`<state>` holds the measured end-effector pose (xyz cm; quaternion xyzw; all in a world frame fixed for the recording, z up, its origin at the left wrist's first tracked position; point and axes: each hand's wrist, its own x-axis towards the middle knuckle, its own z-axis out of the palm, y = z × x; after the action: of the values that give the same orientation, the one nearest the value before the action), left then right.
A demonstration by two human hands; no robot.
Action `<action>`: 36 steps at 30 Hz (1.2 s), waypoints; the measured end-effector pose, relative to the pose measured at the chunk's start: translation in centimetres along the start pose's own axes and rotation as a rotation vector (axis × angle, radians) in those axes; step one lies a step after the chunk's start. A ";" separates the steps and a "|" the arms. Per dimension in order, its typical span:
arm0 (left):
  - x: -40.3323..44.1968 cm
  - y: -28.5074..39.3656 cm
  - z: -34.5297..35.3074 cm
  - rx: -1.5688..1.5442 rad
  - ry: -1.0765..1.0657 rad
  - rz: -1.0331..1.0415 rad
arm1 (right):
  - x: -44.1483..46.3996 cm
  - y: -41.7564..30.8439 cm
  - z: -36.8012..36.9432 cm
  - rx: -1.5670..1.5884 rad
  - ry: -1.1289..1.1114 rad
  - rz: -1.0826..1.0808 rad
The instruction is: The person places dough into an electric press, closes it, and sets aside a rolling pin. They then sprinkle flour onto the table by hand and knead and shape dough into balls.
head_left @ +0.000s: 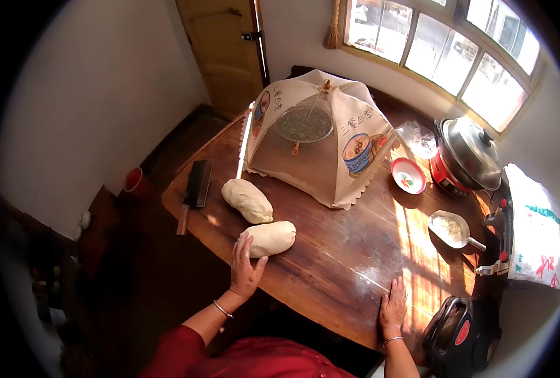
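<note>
Two pale lumps of dough lie on the wooden table. My left hand (248,268) touches the lower left side of the nearer dough roll (272,239), its fingers spread. Just beyond that roll sits the other dough lump (247,201). A cleaver (197,186) with a wooden handle lies to the left of the dough, near the table's left edge. My right hand (394,307) rests flat on the tabletop near the front edge, holding nothing. White flour (369,274) is scattered on the wood beyond it.
A mesh food cover (317,138) stands at the back of the wooden table (317,277). On the right are a red-rimmed bowl (408,176), a scoop of flour (450,229), a lidded pot (472,151), a white bag (537,227) and a black appliance (462,337).
</note>
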<state>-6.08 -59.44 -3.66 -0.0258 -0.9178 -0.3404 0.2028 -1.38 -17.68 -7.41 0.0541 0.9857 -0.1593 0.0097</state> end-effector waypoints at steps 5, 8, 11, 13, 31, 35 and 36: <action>1.6 -6.1 -1.9 -0.045 -0.137 -0.178 | 0.0 0.2 0.3 -0.022 0.003 -0.013; 2.4 -7.9 -0.8 -0.154 -0.245 -0.195 | 0.0 0.3 0.3 -0.030 -0.004 -0.002; 2.4 -7.7 1.1 -0.188 -0.223 -0.201 | 0.0 0.4 0.4 -0.044 0.005 -0.010; 1.7 -6.9 1.6 -0.232 -0.189 -0.227 | 0.0 0.4 0.5 -0.044 0.002 -0.006; 1.5 2.2 -5.2 -0.197 -0.249 0.019 | 0.0 -0.1 0.4 -0.051 0.018 0.012; 2.3 -2.4 -3.0 -0.266 -0.235 -0.126 | 0.1 -0.5 0.1 -0.061 0.027 0.016; 2.2 -3.0 -2.1 -0.329 -0.295 -0.185 | 0.1 -0.5 0.0 -0.063 0.034 0.008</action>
<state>-7.91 -63.31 -3.24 -0.0237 -0.8680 -0.4952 0.0277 -1.50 -18.10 -7.26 0.0604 0.9901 -0.1270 -0.0046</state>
